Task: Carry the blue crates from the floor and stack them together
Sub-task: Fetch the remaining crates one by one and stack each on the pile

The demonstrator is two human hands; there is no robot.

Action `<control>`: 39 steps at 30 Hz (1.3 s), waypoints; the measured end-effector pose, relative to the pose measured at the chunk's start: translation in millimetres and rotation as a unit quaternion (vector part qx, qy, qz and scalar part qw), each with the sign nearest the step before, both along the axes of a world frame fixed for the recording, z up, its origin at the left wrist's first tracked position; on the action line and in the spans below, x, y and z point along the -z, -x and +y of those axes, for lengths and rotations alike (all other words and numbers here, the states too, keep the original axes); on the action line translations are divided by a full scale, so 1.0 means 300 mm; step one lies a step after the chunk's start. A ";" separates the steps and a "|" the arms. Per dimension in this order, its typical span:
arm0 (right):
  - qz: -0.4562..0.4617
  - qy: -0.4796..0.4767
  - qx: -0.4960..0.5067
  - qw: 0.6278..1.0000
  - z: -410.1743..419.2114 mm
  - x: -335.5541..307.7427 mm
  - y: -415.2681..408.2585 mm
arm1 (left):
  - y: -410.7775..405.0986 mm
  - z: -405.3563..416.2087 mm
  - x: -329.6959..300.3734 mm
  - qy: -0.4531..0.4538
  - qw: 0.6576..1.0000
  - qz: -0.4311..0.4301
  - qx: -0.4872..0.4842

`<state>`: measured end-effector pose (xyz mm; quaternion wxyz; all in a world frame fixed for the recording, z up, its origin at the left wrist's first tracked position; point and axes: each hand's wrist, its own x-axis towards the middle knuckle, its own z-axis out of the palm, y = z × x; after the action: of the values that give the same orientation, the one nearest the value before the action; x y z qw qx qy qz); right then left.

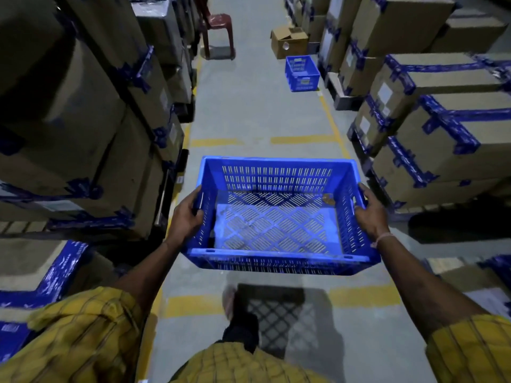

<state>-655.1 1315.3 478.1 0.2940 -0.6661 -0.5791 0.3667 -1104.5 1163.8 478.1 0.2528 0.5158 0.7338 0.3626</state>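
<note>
Above the grey concrete floor (249,111) of a narrow warehouse aisle, a blue crate (279,217) is being held clear of the ground at about waist level. Rigid moulded plastic is being shown: a rectangular open-topped shape, walls perforated with rows of short vertical slots, base patterned in a diamond lattice of slits. Its latticed shadow is being cast on the floor below. The crate is being gripped at both short sides. The left hand (188,215) is being closed over the left rim, fingers curled inside the wall; the right hand (369,208) is being closed likewise over the right rim, with a thin band at the wrist. Yellow checked sleeves (91,327) are being worn. A second blue crate (302,73), of the same slotted plastic, is being left on the floor well ahead, just beside an open cardboard box (289,41). Both aisle sides are being lined by stacked cardboard cartons (442,139) sealed with blue tape. A red plastic chair (218,29) is being seen at the far end. Yellow painted lines (301,139) are being shown across the floor.
</note>
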 end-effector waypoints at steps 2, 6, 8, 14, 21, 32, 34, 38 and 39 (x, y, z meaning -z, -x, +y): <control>-0.008 -0.009 0.008 1.000 0.138 0.016 0.058 | 0.056 0.146 0.013 -0.003 1.000 -0.012 0.003; -0.018 -0.016 0.017 1.000 0.399 0.038 0.193 | 0.204 0.466 0.049 0.020 1.000 -0.017 -0.010; -0.015 -0.014 0.034 0.999 0.517 0.034 0.260 | 0.272 0.609 0.042 0.028 0.999 -0.018 0.004; 0.019 -0.014 0.059 0.998 0.844 0.022 0.398 | 0.445 1.046 0.008 0.023 0.999 0.010 0.039; 0.059 -0.005 0.087 0.994 1.297 0.040 0.487 | 0.543 1.574 0.028 0.030 0.997 0.044 0.053; 0.063 0.007 0.075 0.995 2.222 0.016 0.555 | 0.580 2.476 0.002 0.038 0.997 0.058 0.031; 0.047 -0.001 0.079 0.996 2.375 -0.015 0.579 | 0.592 2.618 -0.026 0.034 0.998 0.047 0.036; 0.046 -0.010 0.081 0.996 2.648 -0.048 0.637 | 0.634 2.867 -0.033 0.023 0.999 0.034 0.014; 0.045 -0.012 0.083 0.995 2.719 -0.052 0.655 | 0.652 2.929 -0.025 0.019 0.999 0.029 0.007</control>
<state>-851.7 2131.1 493.7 0.3575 -0.6908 -0.5123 0.3640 -1300.0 2042.6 485.6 0.2441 0.5260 0.7441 0.3316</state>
